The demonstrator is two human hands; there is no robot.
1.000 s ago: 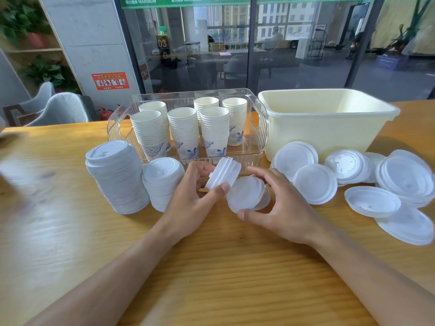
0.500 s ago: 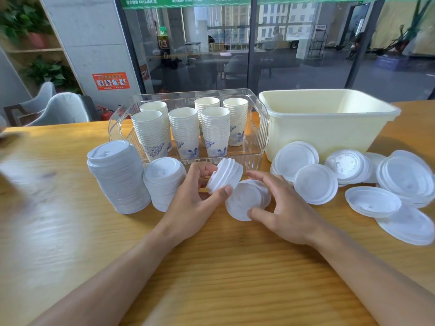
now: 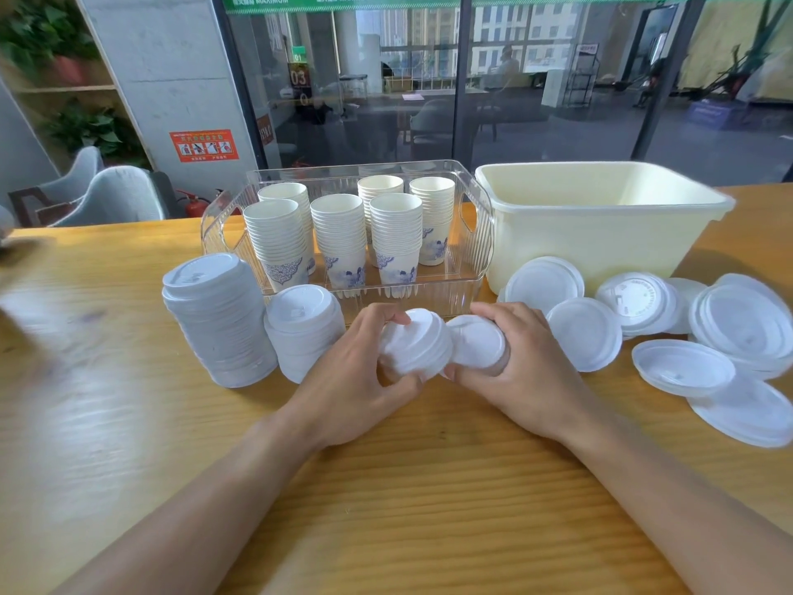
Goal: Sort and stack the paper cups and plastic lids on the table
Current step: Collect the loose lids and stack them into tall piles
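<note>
My left hand (image 3: pixel 352 380) grips a small stack of white lids (image 3: pixel 414 343), tilted on its side just above the table. My right hand (image 3: pixel 521 371) holds a single white lid (image 3: pixel 478 341) pressed against the open end of that stack. Two upright lid stacks stand to the left: a tall stack (image 3: pixel 219 317) and a shorter stack (image 3: pixel 302 328). Several stacks of paper cups (image 3: pixel 343 238) with blue patterns fill a clear plastic bin (image 3: pixel 476 234). Loose lids (image 3: pixel 585 332) lie scattered on the table to the right.
A cream plastic tub (image 3: pixel 600 225) stands behind the loose lids at the right. The wooden table (image 3: pixel 407 487) stretches toward me between my forearms. Glass doors and grey chairs are behind the table.
My right hand lifted the single lid off the table and brought it against the stack in my left hand. Both hands closed in together.
</note>
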